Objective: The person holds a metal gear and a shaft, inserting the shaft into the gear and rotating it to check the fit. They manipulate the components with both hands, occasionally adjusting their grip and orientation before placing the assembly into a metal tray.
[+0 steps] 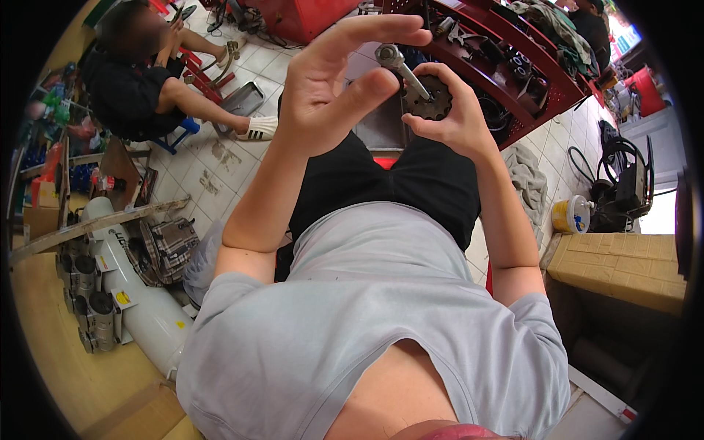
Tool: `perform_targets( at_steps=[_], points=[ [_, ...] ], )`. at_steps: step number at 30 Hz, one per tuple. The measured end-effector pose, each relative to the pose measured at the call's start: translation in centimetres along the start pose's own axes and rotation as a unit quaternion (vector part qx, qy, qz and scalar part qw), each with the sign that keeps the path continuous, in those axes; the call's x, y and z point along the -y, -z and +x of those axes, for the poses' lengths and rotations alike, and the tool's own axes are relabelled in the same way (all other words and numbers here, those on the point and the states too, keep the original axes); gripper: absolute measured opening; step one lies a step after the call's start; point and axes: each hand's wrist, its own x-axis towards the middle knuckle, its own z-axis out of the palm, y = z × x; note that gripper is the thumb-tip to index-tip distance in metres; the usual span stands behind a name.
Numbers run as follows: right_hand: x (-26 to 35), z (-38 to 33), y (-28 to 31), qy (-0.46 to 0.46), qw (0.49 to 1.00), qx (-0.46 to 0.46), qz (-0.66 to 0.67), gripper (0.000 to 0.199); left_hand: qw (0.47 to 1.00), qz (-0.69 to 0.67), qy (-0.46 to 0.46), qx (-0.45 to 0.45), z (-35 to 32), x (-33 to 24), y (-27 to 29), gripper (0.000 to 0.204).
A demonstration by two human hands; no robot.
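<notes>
My right hand (469, 121) grips a dark round metal part with a notched edge (434, 108), thumb below and fingers over its rim. A silvery metal rod (412, 79) slants out of the middle of this part, up and to the left, and its near end is a thicker, nut-like head (388, 54). Around that head, my left hand (323, 88) stands open, thumb and fingers spread apart; it does not appear to touch the rod. Both hands are raised in front of my lap. The far side of the round part is hidden.
A red metal rack (539, 110) with dark parts stands ahead right. Behind my hands lies a grey tray (385, 121). Another person (139, 88) sits at far left. A white cylinder (150, 315) lies left; a cardboard box (620, 268) and a yellow-white bucket (570, 215) stand right.
</notes>
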Motion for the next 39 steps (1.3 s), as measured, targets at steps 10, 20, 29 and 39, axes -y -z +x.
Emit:
perform_targets(
  at_steps=[10,20,29,39],
  points=[
    [-0.1,0.0,-0.5,0.041,0.999,0.014,0.021,0.050,0.996,0.026,-0.075,0.031,-0.5,1.6,1.1,0.031],
    [-0.9,-0.1,-1.0,0.027,0.999,0.010,0.032,0.052,0.984,-0.126,0.126,-0.027,-0.4,-1.1,-1.4,0.037],
    [-1.5,-0.1,-1.7,0.038,0.999,0.014,0.028,0.052,1.000,0.015,-0.015,0.007,-1.0,2.0,1.2,0.029],
    [-2.2,-0.1,-1.3,0.054,0.997,-0.020,0.043,0.051,0.993,0.024,0.111,0.034,-0.6,-0.2,-0.5,0.037]
  ],
)
